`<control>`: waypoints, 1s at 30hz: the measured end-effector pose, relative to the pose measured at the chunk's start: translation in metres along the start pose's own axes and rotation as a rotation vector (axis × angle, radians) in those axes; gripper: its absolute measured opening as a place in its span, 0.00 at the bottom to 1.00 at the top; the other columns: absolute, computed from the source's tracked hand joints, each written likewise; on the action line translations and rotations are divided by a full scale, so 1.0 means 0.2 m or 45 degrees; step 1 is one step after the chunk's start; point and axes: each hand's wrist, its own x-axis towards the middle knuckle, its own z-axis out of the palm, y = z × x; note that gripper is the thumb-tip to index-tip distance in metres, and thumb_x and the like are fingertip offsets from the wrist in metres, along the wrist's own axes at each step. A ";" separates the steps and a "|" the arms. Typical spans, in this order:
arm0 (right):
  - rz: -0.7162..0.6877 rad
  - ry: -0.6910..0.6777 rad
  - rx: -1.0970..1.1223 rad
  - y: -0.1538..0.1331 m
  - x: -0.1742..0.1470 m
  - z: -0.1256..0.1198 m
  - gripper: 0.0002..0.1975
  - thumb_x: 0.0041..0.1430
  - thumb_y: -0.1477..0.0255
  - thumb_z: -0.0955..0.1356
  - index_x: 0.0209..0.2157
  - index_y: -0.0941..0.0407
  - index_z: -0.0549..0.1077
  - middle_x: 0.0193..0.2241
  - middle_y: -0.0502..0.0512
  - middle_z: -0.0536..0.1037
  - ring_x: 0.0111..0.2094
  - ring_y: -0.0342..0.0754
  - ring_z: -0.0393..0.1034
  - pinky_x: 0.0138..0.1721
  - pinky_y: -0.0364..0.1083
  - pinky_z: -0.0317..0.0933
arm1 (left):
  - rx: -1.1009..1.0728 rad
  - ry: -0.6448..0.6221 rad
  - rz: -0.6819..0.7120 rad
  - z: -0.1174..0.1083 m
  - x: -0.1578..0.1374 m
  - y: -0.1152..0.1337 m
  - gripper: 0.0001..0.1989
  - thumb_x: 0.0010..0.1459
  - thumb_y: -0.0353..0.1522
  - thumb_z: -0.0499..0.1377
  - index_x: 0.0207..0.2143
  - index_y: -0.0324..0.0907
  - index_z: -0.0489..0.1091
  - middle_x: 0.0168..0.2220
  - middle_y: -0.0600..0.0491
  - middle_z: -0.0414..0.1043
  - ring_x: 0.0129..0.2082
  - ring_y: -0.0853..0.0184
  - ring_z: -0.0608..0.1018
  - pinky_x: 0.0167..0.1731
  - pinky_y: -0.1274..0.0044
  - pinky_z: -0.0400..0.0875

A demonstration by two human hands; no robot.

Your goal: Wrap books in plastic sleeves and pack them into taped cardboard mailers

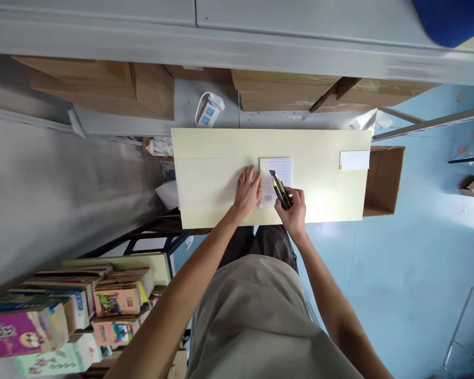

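Observation:
A thin pale booklet point(265, 181) with printed lines lies on the cream tabletop point(213, 179), right in front of me. My left hand point(248, 189) rests at the booklet's left edge, fingers stretched out on the table and thumb side against the paper. In my right hand point(294, 209) is a black and yellow utility knife point(280, 188), its tip pointing up and left over the booklet. Whether the knife touches the paper, I cannot tell.
Right on the table lies a white card point(354, 160). A cardboard box point(384, 181) stands past the table's right end. Behind are a power strip point(209, 112) and large cartons point(284, 89) under a grey shelf point(221, 42). Stacked books point(116, 302) fill the lower left.

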 end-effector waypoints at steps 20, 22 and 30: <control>0.211 -0.443 -0.466 -0.14 0.20 0.50 0.38 0.81 0.69 0.61 0.87 0.58 0.60 0.61 0.71 0.85 0.49 0.62 0.85 0.49 0.54 0.79 | 0.060 -0.146 0.323 -0.19 0.13 -0.27 0.41 0.71 0.28 0.63 0.84 0.39 0.64 0.88 0.38 0.56 0.86 0.39 0.63 0.82 0.48 0.66; 0.216 -0.443 -0.470 -0.15 0.20 0.50 0.38 0.81 0.69 0.60 0.87 0.58 0.60 0.61 0.72 0.85 0.47 0.61 0.85 0.48 0.54 0.79 | 0.053 -0.153 0.329 -0.20 0.14 -0.28 0.41 0.71 0.28 0.62 0.84 0.38 0.63 0.88 0.38 0.55 0.86 0.39 0.63 0.82 0.48 0.66; 0.204 -0.455 -0.483 -0.18 0.25 0.50 0.39 0.81 0.71 0.61 0.88 0.56 0.56 0.62 0.70 0.83 0.50 0.59 0.83 0.51 0.52 0.78 | 0.068 -0.150 0.323 -0.21 0.15 -0.27 0.42 0.68 0.27 0.65 0.83 0.37 0.65 0.88 0.36 0.55 0.86 0.38 0.64 0.82 0.48 0.66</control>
